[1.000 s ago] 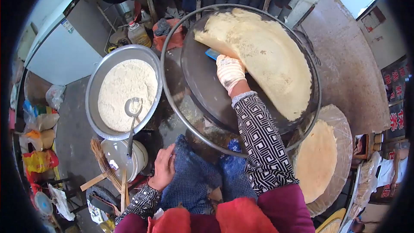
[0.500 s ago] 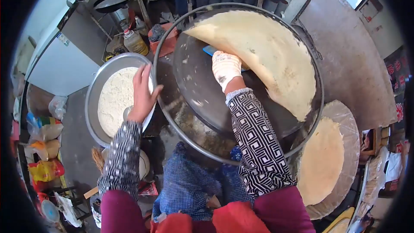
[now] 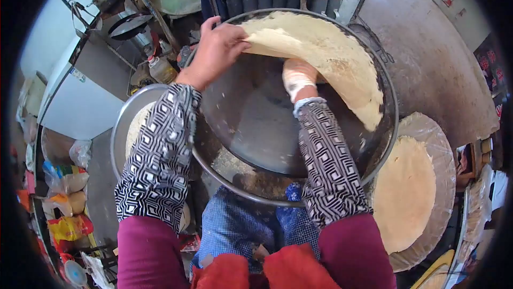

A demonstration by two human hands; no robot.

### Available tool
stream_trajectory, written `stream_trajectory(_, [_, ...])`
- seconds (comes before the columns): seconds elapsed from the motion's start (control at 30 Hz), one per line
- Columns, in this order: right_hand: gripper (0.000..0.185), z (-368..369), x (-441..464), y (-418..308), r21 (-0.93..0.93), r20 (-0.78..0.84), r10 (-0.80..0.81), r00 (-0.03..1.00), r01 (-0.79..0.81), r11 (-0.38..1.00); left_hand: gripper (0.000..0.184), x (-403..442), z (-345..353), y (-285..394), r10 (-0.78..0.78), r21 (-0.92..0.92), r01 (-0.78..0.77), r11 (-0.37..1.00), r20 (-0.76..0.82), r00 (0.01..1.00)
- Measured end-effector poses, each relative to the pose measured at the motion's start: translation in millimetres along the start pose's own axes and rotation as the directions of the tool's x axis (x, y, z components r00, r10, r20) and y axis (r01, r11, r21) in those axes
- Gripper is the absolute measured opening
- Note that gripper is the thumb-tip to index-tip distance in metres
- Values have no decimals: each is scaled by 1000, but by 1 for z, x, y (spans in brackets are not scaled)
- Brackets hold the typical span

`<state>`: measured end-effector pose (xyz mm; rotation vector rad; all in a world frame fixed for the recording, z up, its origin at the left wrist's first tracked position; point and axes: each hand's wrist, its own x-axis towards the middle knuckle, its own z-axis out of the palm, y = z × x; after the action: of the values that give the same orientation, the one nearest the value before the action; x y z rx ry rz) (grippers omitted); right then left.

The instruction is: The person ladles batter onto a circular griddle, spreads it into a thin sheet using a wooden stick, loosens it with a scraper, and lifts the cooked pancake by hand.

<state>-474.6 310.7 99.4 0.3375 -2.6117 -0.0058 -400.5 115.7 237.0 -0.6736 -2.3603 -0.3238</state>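
A large thin pancake (image 3: 342,64) lies along the far side of a round black griddle (image 3: 256,123), its near edge lifted. My bare left hand (image 3: 219,51) reaches over the griddle's left side, fingers closed on the pancake's left end. At the pancake's near edge is my right hand (image 3: 299,78) in a whitish glove, fingers curled and partly under the sheet. The blue flat scraper seen in this hand a moment ago is hidden now, by the hand and pancake.
A metal rim (image 3: 240,198) rings the griddle. At left, a metal basin (image 3: 118,144) of pale flour or batter sits partly behind my left sleeve. Another pancake (image 3: 403,198) lies on a plastic-covered round surface at right. An oil bottle (image 3: 161,70) stands beyond the basin.
My left hand has moved from above the basin to the pancake's left end and gripped it. The pancake is drawn farther back, baring more griddle. My right hand has shifted slightly right.
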Motion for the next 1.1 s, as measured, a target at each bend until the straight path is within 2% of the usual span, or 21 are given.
stream_trajectory(0.07, [25, 13, 1, 48, -52, -37, 61, 997, -63, 997, 15, 15, -15, 44, 112, 5, -112, 994, -82, 990])
stream_trajectory(0.13, [28, 15, -25, 107, 90, -238, 51, 970, -31, 995, 18, 16, -28, 92, 186, 111, -181, 977, -39, 982])
stream_trajectory(0.17, [31, 13, -55, 136, 214, -499, 53, 865, 64, 975, 20, 9, -33, 117, 199, 162, -202, 966, 36, 979])
stream_trajectory(0.2, [32, 15, -77, 170, 31, -167, 68, 984, -63, 997, 25, -5, -31, 138, 184, 143, -202, 969, 128, 975])
stream_trajectory(0.27, [31, -40, -130, 198, -85, 169, 228, 959, -217, 973, 39, -44, -21, 176, 137, 22, -150, 988, 285, 949])
stream_trajectory(0.3, [30, -100, -178, 189, 8, 172, 301, 938, -307, 952, 47, -65, -20, 193, 114, -85, -89, 992, 364, 924])
stream_trajectory(0.33, [29, -128, -238, 184, 70, -17, 266, 964, -264, 962, 56, -83, -26, 206, 93, -185, -17, 983, 408, 908])
stream_trajectory(0.4, [42, -182, -372, 174, 9, -87, 180, 980, -179, 984, 69, -122, -35, 219, 73, -276, 83, 958, 512, 856])
stream_trajectory(0.43, [44, -212, -434, 161, 84, 76, 301, 951, -307, 948, 72, -140, -39, 220, 60, -261, 106, 959, 558, 827])
stream_trajectory(0.47, [44, -228, -500, 155, 125, 43, 289, 956, -292, 948, 70, -158, -42, 219, 42, -284, 133, 950, 537, 843])
stream_trajectory(0.57, [37, -279, -640, 110, 24, 333, 702, 629, -750, 661, 63, -208, -50, 205, -106, -239, 258, 936, 509, 854])
stream_trajectory(0.6, [37, -286, -670, 106, 22, 332, 709, 621, -757, 653, 62, -213, -48, 200, -117, -221, 245, 944, 469, 875])
stream_trajectory(0.67, [39, -291, -712, 112, 128, 212, 964, 161, -982, 136, 59, -210, -38, 190, -126, -160, 203, 966, 395, 910])
stream_trajectory(0.7, [39, -288, -730, 126, 138, 233, 957, 175, -980, 146, 58, -201, -29, 186, -180, -44, 214, 976, 395, 901])
stream_trajectory(0.77, [43, -272, -756, 167, -308, 9, 943, 334, -896, 320, 60, -184, 1, 171, -289, 87, 277, 957, 379, 879])
stream_trajectory(0.8, [43, -259, -759, 176, -285, 23, 934, 356, -893, 348, 62, -181, 23, 153, -273, 156, 231, 960, 354, 894])
stream_trajectory(0.87, [47, -237, -757, 196, -426, 59, 974, 219, -877, 223, 64, -178, 57, 138, -365, 225, 297, 928, 388, 846])
stream_trajectory(0.9, [47, -227, -748, 198, -411, 62, 969, 238, -879, 242, 64, -178, 63, 141, -381, 239, 309, 920, 370, 847])
stream_trajectory(0.97, [51, -209, -730, 187, -659, 114, 991, 72, -741, 130, 66, -177, 77, 151, -441, 293, 330, 898, 574, 690])
stream_trajectory(1.0, [51, -202, -721, 186, -653, 119, 989, 85, -744, 142, 66, -173, 80, 158, -453, 301, 338, 892, 565, 690])
stream_trajectory(1.1, [40, -194, -688, 175, -70, 125, 858, 498, -858, 508, 67, -168, 83, 163, -456, 323, 323, 890, 588, 668])
